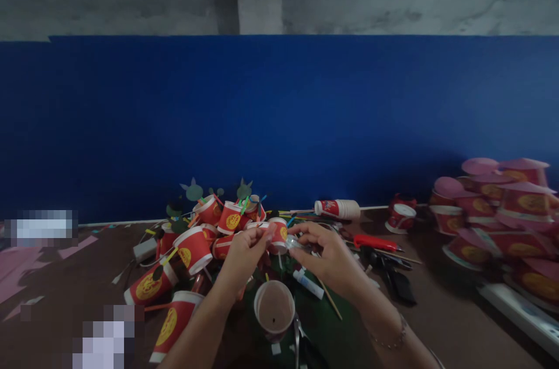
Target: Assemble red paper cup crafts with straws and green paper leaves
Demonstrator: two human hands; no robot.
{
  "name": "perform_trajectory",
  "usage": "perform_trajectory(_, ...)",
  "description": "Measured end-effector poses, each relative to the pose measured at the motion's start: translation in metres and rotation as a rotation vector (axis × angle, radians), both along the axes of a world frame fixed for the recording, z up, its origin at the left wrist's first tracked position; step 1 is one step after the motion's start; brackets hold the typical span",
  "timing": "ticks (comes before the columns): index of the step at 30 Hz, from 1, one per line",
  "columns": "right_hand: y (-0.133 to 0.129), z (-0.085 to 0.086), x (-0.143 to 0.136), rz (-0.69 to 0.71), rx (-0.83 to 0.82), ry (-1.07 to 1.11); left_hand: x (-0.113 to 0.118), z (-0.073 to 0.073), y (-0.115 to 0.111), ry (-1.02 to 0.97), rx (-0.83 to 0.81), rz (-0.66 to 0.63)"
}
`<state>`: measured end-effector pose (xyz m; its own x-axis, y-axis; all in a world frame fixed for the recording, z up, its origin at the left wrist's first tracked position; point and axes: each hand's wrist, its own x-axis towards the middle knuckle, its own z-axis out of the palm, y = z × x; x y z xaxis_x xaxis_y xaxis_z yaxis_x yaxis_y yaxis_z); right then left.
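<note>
Above the table my left hand (253, 244) is closed, with its thumb and fingertips pinched on a small reddish piece (271, 233). Facing it, my right hand (321, 249) has its fingers curled round a small clear object (293, 242), too small to name surely. Just behind the fingertips is a red and white paper cup (278, 235). Below the hands an open cup (274, 306) shows its inside and a small dark hole in its bottom. A white glue tube (308, 284) lies under my right hand.
Red paper cups (190, 249) with straws crowd the left. Scissors (297, 337) lie in front. At right are a red tool (378, 242), black-handled tools (399, 281), a power strip (519, 311) and cups with pink discs (524, 206). Stacked cups (338, 209) lie near the blue wall (305, 113).
</note>
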<state>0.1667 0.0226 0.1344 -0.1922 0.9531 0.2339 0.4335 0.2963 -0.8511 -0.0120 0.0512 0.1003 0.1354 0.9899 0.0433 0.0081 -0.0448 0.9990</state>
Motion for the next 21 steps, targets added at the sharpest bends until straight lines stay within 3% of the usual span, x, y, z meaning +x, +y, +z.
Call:
perform_trajectory(9, 0.009, -0.007, 0.005, -0.003, 0.005, -0.048, 0.000, 0.009, -0.002, -0.196, -0.099, -0.075)
perform_trajectory(17, 0.014, -0.008, 0.004, 0.019, 0.016, -0.056, -0.003, 0.012, -0.006, -0.244, -0.168, -0.170)
perform_trajectory(21, 0.016, -0.011, 0.002, 0.106, -0.026, -0.021, -0.002, 0.010, -0.009, -0.212, -0.210, -0.236)
